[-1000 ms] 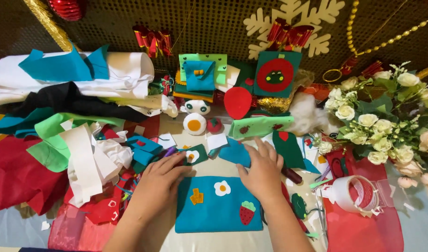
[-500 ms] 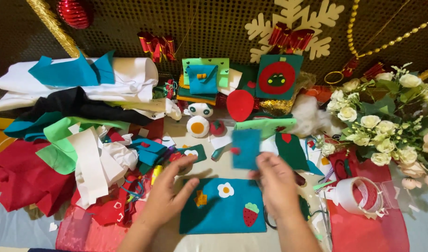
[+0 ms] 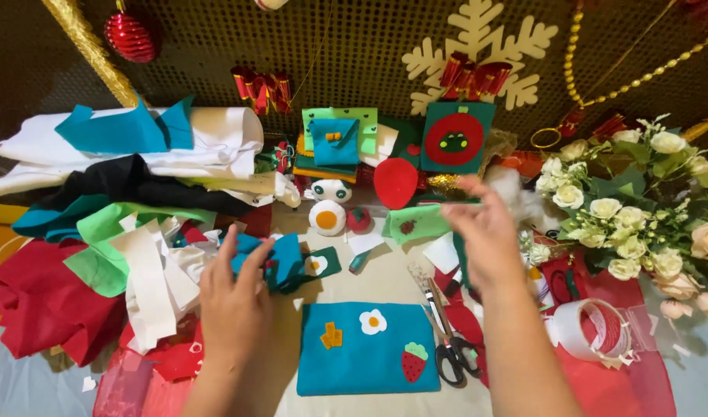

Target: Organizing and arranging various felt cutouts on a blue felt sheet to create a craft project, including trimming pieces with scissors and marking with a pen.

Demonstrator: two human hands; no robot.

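Left hand (image 3: 234,297) hovers over the felt scrap heap left of centre, fingers spread, fingertips at a crumpled teal felt scrap (image 3: 281,259); cannot tell if it grips it. Right hand (image 3: 481,239) is raised and motion-blurred, right of centre; its fingers seem to pinch a dark green felt piece (image 3: 460,262) hanging below the palm, though the blur leaves the grip uncertain.

Teal felt panel (image 3: 369,351) lies flat near centre, between both forearms, bearing a fried-egg shape, a strawberry and orange squares. Scissors (image 3: 447,340) lie just beside its right edge, blades pointing far. Tape roll (image 3: 593,330) sits near right on red felt.

Open room: only the bare tan strip of the table (image 3: 385,270) between panel and far items. Left is crowded by red, green, white felt; right by white roses (image 3: 616,216). Far edge: mesh backdrop (image 3: 354,54) with snowflake cutout, red bows, bauble.
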